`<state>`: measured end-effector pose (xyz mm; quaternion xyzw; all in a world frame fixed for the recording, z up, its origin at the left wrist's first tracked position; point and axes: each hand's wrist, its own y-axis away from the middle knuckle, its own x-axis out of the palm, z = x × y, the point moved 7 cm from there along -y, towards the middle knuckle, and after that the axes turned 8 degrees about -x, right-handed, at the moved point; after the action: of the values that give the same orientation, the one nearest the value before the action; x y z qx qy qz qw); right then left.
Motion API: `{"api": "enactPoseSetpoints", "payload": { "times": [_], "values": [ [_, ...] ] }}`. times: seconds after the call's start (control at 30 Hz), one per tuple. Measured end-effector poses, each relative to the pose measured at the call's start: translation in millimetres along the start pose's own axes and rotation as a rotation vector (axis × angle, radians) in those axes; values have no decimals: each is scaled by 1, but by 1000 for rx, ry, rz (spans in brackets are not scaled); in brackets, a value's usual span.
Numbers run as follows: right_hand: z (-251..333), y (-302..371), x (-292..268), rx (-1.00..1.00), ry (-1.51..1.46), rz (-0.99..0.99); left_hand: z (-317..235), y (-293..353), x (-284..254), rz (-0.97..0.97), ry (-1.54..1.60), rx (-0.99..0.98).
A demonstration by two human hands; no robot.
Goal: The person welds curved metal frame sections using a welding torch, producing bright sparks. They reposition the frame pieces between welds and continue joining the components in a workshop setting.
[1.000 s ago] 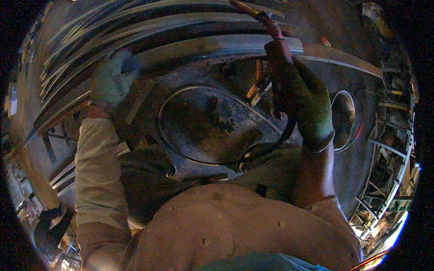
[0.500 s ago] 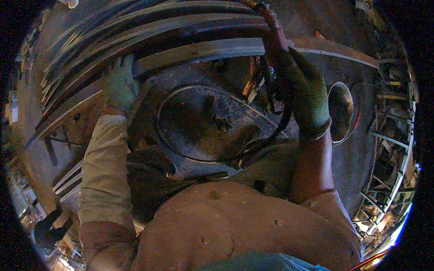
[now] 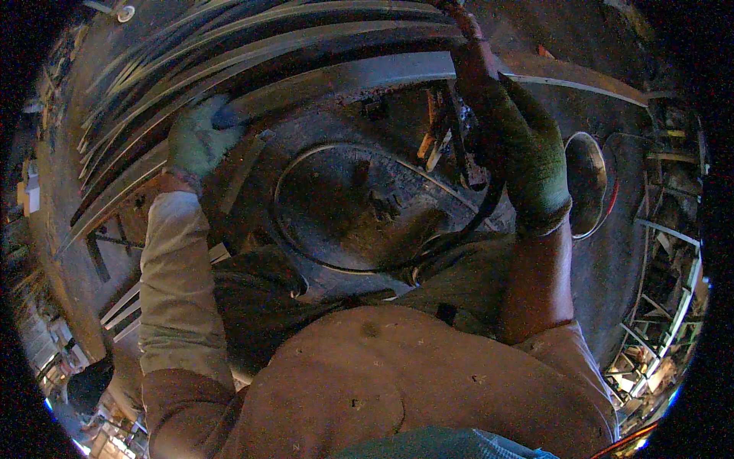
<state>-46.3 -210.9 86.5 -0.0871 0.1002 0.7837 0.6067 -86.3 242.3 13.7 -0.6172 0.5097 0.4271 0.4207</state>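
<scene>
My left hand point(image 3: 200, 141), in a green knit glove, is closed over a long curved metal bar point(image 3: 359, 73) at the left. Its thumb lies along the near side; the bar hides some of the fingers. My right hand point(image 3: 535, 153), in a similar glove, is wrapped round a reddish-brown torch-like tool point(image 3: 482, 61). The tool points away from me across the bar, its far end near the upper edge. A black cable point(image 3: 489, 203) hangs by the right wrist and curves toward my legs. Shadow hides the tool's exact kind.
Several long metal strips point(image 3: 252, 38) lie beyond the bar. A thin round hoop point(image 3: 283, 164) rests on the floor between my legs. Right of my hand stands a round metal pan-like object point(image 3: 589, 183). Metal framework point(image 3: 673, 306) lines the far right. A flat strip point(image 3: 243, 176) lies near my left hand.
My left hand has slid slightly left along the bar and turned, its thumb now apart. The view has shifted a little; my right hand keeps its hold on the torch-like tool.
</scene>
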Motion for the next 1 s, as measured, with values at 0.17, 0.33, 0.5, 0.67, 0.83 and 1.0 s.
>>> {"api": "enactPoseSetpoints", "payload": {
  "times": [0.17, 0.33, 0.5, 0.67, 0.83, 1.0],
  "values": [
    [-3, -7, -3, -234, 153, 61, 9, 0, 19, 47, 122, -48],
    [-5, -11, 6, -29, -99, -1, 8, 11, 31, -268, -374, 85],
    [1, -13, 1, -375, 235, 81, 1, 1, 23, -13, -90, -88],
    [6, -12, -2, -573, 541, 89, -16, -6, 5, 57, -52, -198],
    [-10, -8, -4, -297, 201, 84, -15, -7, -6, -198, -73, 19],
    [0, 3, 18, -4, -154, 40, 1, -7, 4, -148, -137, 45]
  ]
}}
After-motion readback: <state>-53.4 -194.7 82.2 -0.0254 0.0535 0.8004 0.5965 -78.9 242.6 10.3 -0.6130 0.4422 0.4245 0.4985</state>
